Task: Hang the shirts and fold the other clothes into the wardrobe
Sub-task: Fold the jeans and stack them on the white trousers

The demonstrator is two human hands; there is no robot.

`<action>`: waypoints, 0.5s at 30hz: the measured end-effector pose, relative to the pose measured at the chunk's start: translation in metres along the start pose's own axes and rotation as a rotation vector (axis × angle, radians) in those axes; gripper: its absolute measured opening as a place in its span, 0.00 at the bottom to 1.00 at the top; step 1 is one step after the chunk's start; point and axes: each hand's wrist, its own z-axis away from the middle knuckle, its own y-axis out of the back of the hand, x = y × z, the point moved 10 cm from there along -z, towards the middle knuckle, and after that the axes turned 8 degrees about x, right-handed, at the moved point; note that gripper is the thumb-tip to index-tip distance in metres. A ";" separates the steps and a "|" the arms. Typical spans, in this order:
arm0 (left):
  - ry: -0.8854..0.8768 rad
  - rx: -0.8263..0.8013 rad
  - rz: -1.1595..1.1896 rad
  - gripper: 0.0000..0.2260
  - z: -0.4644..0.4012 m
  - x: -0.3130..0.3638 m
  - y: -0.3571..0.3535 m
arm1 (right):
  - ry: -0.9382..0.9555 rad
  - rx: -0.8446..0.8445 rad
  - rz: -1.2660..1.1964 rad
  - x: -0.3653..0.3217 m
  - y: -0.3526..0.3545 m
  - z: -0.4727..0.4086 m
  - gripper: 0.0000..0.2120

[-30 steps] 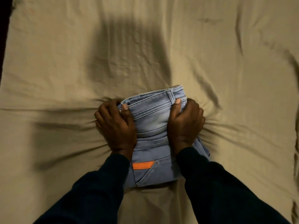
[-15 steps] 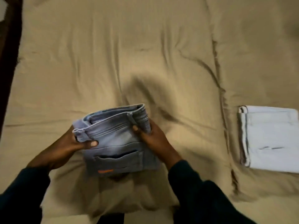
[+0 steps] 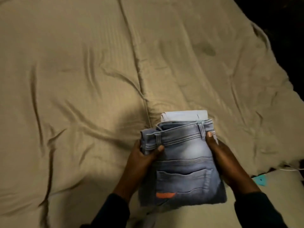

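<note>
A folded pair of light blue jeans point(image 3: 182, 163) with an orange tag on the back pocket is held between both my hands. My left hand point(image 3: 142, 156) grips its left edge, thumb on top near the waistband. My right hand point(image 3: 220, 153) grips its right edge, thumb on the belt loop. The jeans sit over a folded pale white garment point(image 3: 184, 116), of which only the far strip shows. I cannot tell whether the jeans rest on it or hover above it.
Everything lies on a wide bed with a creased tan sheet point(image 3: 74, 79). The bed's right edge drops into darkness. A small teal item point(image 3: 260, 180) and a white cable point(image 3: 289, 169) lie at the lower right.
I lifted the folded jeans off the sheet and carried them to the right, over the folded pale garment. Both hands kept their grip on the jeans' sides.
</note>
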 end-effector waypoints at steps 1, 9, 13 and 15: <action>-0.009 -0.009 0.005 0.24 -0.007 -0.008 -0.019 | 0.008 0.028 0.027 -0.002 0.017 -0.012 0.22; 0.075 0.093 -0.162 0.21 -0.055 -0.059 -0.065 | 0.024 0.070 0.456 0.048 0.031 -0.101 0.24; 0.065 0.247 -0.254 0.22 -0.049 -0.054 -0.061 | 0.133 0.245 0.429 0.033 0.047 -0.099 0.20; 0.081 0.224 -0.274 0.25 -0.049 -0.058 -0.072 | 0.158 0.332 0.472 0.030 0.062 -0.097 0.20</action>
